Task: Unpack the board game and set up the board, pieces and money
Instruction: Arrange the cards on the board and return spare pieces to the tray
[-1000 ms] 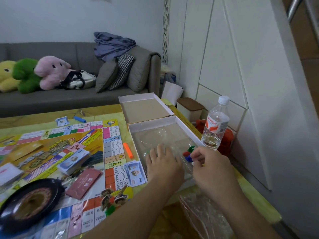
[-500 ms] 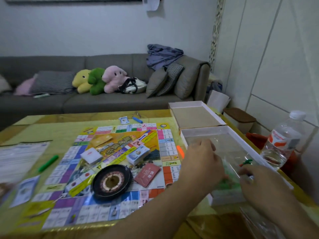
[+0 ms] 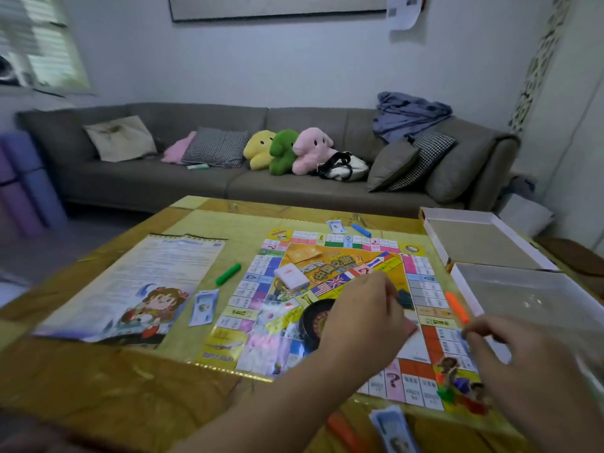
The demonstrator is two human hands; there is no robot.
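Note:
The game board (image 3: 327, 289) lies flat on the table. On it are a black roulette wheel (image 3: 312, 318), a white card deck (image 3: 291, 276) and several small pawns (image 3: 457, 389) at the near right corner. My left hand (image 3: 362, 318) hovers over the board's middle with bent fingers, covering part of the wheel; whether it holds anything is hidden. My right hand (image 3: 523, 364) is at the board's right edge with thumb and fingertips pinched together as on a small piece, blurred. Money notes (image 3: 202, 307) lie beside the board.
A rule sheet (image 3: 137, 289) and a green stick (image 3: 228, 274) lie left of the board. There is a blue stick (image 3: 361, 229) at the far edge and an orange stick (image 3: 456, 307) on the right. The box lid (image 3: 431, 237) and box tray (image 3: 464, 282) stand at the right. A sofa runs behind the table.
My view swung left from the box to the board. Both hands left the box tray and moved left over the board, the right one still pinched as when it held a green piece.

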